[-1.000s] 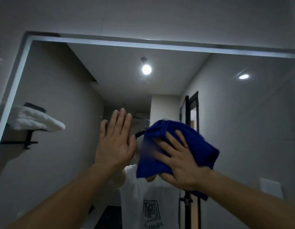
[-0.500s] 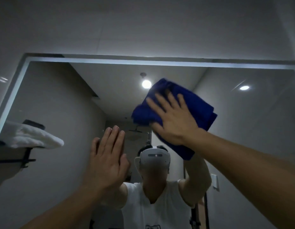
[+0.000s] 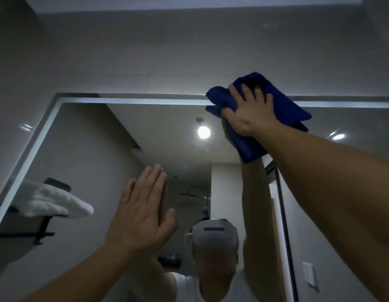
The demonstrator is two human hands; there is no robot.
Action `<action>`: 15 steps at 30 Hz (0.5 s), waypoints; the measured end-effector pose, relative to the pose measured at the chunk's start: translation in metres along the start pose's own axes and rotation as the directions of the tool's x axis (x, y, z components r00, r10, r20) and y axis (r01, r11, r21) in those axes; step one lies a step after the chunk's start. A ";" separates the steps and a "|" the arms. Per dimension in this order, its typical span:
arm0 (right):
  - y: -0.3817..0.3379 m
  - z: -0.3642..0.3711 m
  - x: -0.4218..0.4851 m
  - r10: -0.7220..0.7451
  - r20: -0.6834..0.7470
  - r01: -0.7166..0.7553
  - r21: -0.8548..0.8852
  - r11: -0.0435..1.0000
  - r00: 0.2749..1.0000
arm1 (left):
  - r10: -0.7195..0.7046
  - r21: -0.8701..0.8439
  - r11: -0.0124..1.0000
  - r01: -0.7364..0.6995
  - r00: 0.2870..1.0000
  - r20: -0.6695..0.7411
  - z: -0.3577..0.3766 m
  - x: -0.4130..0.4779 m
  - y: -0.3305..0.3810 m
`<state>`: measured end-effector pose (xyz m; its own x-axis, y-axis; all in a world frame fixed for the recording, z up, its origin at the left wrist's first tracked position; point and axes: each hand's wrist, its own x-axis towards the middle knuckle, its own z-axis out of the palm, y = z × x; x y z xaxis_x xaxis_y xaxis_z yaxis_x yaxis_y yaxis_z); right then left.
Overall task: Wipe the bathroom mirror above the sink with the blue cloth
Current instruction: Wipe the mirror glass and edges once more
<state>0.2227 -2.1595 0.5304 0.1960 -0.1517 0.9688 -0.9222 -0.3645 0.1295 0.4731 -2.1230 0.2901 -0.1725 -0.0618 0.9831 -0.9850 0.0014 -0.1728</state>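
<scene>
The blue cloth [image 3: 291, 112] sits right at the top edge of the bathroom mirror [image 3: 91, 160], half over the lit border strip [image 3: 134, 102] and half onto the wall tile [image 3: 167, 62] above. From here the likeliest slip is that I run off the glass and wipe tile instead. The cloth is also only pinned by pressure, with a loose fold hanging below my wrist, so easing off at full stretch could let it slide down or drop. My left palm may also leave a print on the glass. My right hand [image 3: 248, 112] is spread flat on the cloth, fingers nearly straight, pressing it to the surface rather than clutching it. My left hand [image 3: 141, 216] is flat, fingers straight and together, holding nothing, palm facing the mirror lower down; it seems to rest on the glass, though I can't be sure.
</scene>
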 end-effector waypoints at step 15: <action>0.004 -0.006 0.005 -0.125 0.097 0.125 0.005 0.992 0.987 | -0.046 0.024 0.999 0.046 0.998 0.033 0.005 0.000 -0.005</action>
<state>0.2177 -2.1565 0.5374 0.3409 -0.1938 0.9199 -0.8889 -0.3849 0.2484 0.4784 -2.1281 0.2902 -0.1263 -0.0949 0.9874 -0.9913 -0.0251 -0.1292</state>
